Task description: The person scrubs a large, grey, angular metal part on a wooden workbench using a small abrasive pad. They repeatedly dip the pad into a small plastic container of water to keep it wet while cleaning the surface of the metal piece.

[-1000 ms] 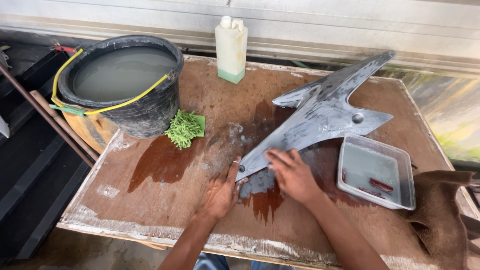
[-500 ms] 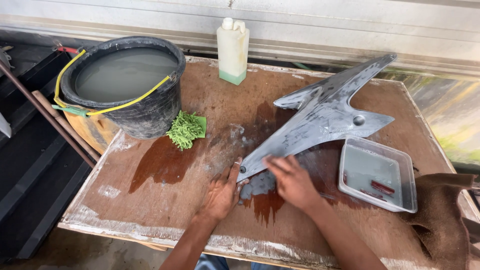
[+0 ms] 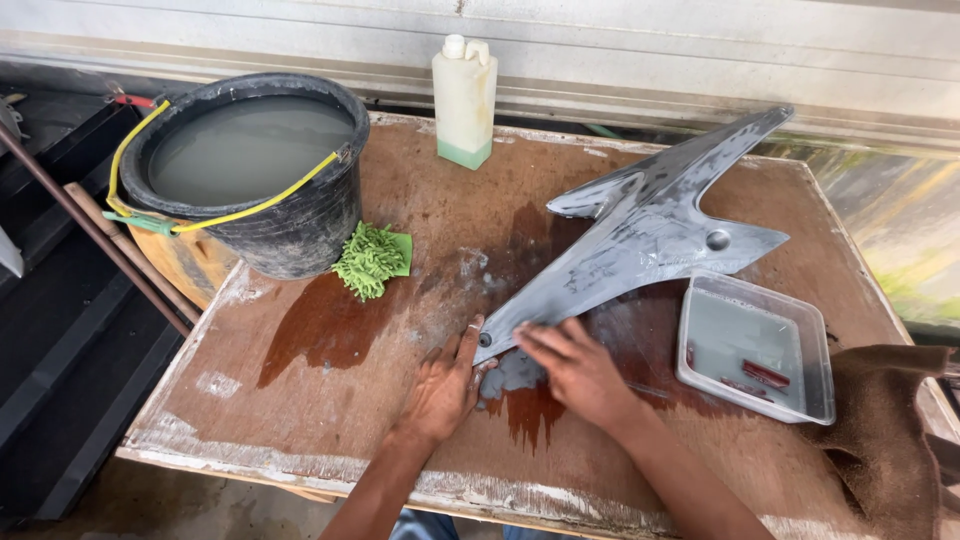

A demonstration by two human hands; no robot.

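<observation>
Black bucket [image 3: 290, 225] of murky grey water [image 3: 245, 150]

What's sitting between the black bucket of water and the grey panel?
In the head view, a green fuzzy mitt lies beside the black bucket; wet brown board then reaches the grey angular panel.

The right hand [image 3: 575, 375] hides the panel's [image 3: 640, 240] near tip; the brown cloth [image 3: 880, 430] runs off frame.

left hand [image 3: 440, 392]: flat, palm down, fingers spread | right hand [image 3: 575, 370]: flat, fingers extended leftward
</observation>
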